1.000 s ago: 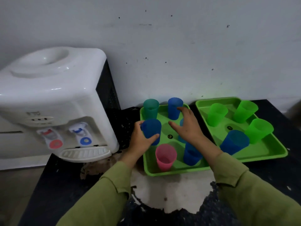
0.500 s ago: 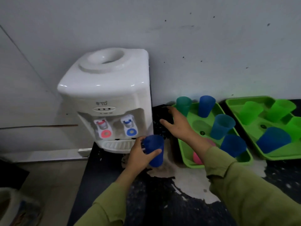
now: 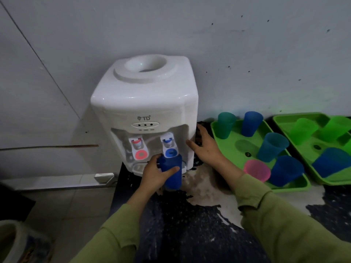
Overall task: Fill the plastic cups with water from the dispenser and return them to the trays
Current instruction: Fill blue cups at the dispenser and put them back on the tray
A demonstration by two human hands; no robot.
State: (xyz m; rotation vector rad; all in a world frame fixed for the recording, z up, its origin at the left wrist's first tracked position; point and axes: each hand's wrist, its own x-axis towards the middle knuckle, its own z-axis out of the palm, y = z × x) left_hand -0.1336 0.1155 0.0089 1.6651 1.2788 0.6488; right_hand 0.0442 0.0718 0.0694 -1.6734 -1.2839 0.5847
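**Blue cup held at the dispenser's blue tap**

At the centre of the frame the left hand [image 3: 153,175] grips a dark blue plastic cup [image 3: 171,174], fingers and thumb curled round its side. The cup stands upright with its rim just under the blue tap lever [image 3: 170,149] of the white water dispenser [image 3: 144,95]; the red tap lever [image 3: 138,149] sits to its left. Whether water is running cannot be told.

The right hand [image 3: 207,147] holds nothing, fingers straight and spread beside the dispenser's right flank. Whether it touches the casing is unclear.

To the right, the near green tray [image 3: 213,128] lies on the dark speckled surface [image 3: 190,224]. It carries a teal cup [image 3: 226,128] and a back blue cup [image 3: 251,123] along its far edge, a light blue cup [image 3: 272,147] in the middle, and a pink cup [image 3: 257,169] and front blue cup [image 3: 284,170] at its near edge. A second green tray [image 3: 284,120] at the right edge of the frame holds green cups [image 3: 303,130] and another blue one [image 3: 330,162].
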